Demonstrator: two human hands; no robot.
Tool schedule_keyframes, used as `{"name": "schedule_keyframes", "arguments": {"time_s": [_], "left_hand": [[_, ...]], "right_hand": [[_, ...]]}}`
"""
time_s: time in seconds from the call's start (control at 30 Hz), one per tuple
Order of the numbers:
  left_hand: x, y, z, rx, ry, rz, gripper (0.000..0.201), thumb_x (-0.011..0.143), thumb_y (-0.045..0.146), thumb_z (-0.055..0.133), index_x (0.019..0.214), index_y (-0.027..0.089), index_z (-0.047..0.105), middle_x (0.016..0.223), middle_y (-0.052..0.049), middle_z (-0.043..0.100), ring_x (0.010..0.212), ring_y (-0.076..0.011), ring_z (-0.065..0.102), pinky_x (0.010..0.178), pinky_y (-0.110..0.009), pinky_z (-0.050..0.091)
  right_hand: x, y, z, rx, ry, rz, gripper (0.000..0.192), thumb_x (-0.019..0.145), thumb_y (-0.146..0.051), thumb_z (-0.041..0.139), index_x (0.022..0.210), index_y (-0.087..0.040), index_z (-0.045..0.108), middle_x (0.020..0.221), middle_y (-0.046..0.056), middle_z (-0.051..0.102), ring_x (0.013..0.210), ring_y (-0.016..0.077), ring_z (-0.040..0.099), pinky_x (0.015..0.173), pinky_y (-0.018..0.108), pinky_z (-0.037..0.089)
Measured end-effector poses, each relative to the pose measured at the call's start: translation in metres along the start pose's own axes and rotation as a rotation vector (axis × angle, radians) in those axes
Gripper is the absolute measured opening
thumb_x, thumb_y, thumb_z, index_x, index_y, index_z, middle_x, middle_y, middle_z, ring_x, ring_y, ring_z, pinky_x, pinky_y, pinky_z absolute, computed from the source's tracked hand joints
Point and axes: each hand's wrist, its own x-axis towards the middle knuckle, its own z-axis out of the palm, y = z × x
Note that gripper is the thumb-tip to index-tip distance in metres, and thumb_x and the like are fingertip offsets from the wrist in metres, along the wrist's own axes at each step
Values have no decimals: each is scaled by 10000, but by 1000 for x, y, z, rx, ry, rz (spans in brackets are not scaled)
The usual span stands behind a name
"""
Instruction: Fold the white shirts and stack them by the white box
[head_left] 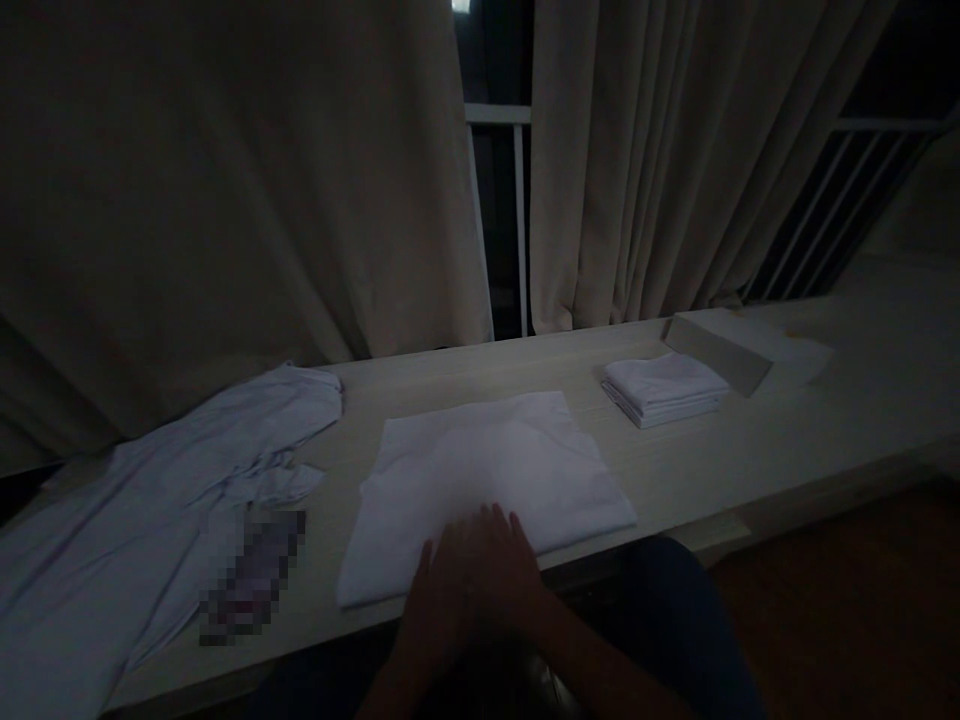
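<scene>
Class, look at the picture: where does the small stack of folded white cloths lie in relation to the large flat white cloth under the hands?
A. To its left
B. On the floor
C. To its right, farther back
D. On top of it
C: the small stack of folded white cloths lies on the pale wooden table, right of and behind the large flat white cloth.

I can read no words, labels, brands or numbers anywhere in front of me. The white cloth (487,470) under my hands is plain, and so is the folded stack (664,388) further along the table. The light is too dim to make out any small print.
</scene>
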Motion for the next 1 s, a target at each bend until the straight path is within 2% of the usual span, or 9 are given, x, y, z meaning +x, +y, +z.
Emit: {"name": "schedule_keyframes", "arguments": {"time_s": [0.1, 0.2, 0.33, 0.43, 0.53, 0.63, 0.7, 0.77, 1.0], "left_hand": [[-15, -2, 5, 70, -14, -40, 695, 902, 414, 470, 1523, 224, 221, 1576, -96, 268, 1451, -313, 227, 1148, -537, 243], [-27, -5, 3, 93, -33, -61, 717, 892, 435, 497, 1523, 248, 214, 1593, -100, 215, 1460, -325, 188, 1148, -548, 242], [-28, -2, 0, 89, -27, -83, 739, 871, 445, 531, 1520, 281, 219, 1605, -101, 168, 1458, -347, 182, 1127, -559, 281], [-28, -1, 3, 72, -30, -94, 741, 864, 443, 543, 1517, 296, 228, 1607, -99, 160, 1455, -356, 185, 1119, -565, 296], [-28, -11, 6, 36, -53, -101, 693, 873, 446, 529, 1503, 308, 274, 1595, -92, 216, 1439, -334, 253, 1114, -526, 326], [-25, -33, 5, 17, -41, -223, 618, 907, 461, 466, 1469, 223, 369, 1555, -129, 315, 1414, -309, 321, 1108, -472, 352], [-23, -49, 3, 33, -30, -326, 610, 919, 490, 427, 1446, 182, 409, 1541, -151, 336, 1423, -327, 296, 1115, -506, 327], [-22, -58, 3, 49, -42, -357, 613, 921, 518, 408, 1449, 207, 404, 1549, -141, 322, 1438, -343, 252, 1121, -553, 288], [-13, -43, 13, 70, -49, -366, 621, 929, 530, 379, 1475, 233, 360, 1563, -146, 286, 1444, -367, 219, 1121, -584, 249]], "right_hand": [[-10, 18, -3, -99, -42, -5, 584, 997, -488, 300, 1501, -193, 324, 1565, 84, 257, 1459, 297, 169, 1172, 549, 122], [-31, 64, -31, -222, -52, 26, 644, 983, -571, 266, 1520, -216, 273, 1579, 70, 207, 1467, 283, 136, 1179, 533, 97], [-59, 133, -75, -385, -46, 216, 649, 981, -588, 223, 1524, -234, 260, 1585, 70, 192, 1465, 313, 125, 1160, 563, 114], [-71, 164, -93, -443, -52, 333, 651, 979, -598, 189, 1529, -254, 239, 1589, 64, 188, 1462, 330, 129, 1144, 582, 143], [-75, 173, -93, -475, -45, 346, 629, 981, -593, 179, 1532, -292, 216, 1597, 42, 172, 1466, 319, 121, 1143, 585, 131], [-75, 174, -87, -493, -16, 339, 616, 985, -582, 178, 1534, -305, 205, 1599, 31, 172, 1468, 308, 117, 1146, 578, 121], [-75, 176, -84, -502, -3, 345, 605, 987, -571, 184, 1534, -312, 201, 1600, 24, 177, 1468, 306, 121, 1145, 580, 124], [-73, 181, -84, -512, 9, 371, 591, 992, -544, 187, 1534, -309, 203, 1598, 25, 188, 1466, 309, 135, 1140, 588, 134], [-67, 205, -90, -580, 50, 460, 540, 1002, -433, 196, 1523, -305, 255, 1581, 33, 256, 1446, 354, 185, 1093, 640, 197]]}}
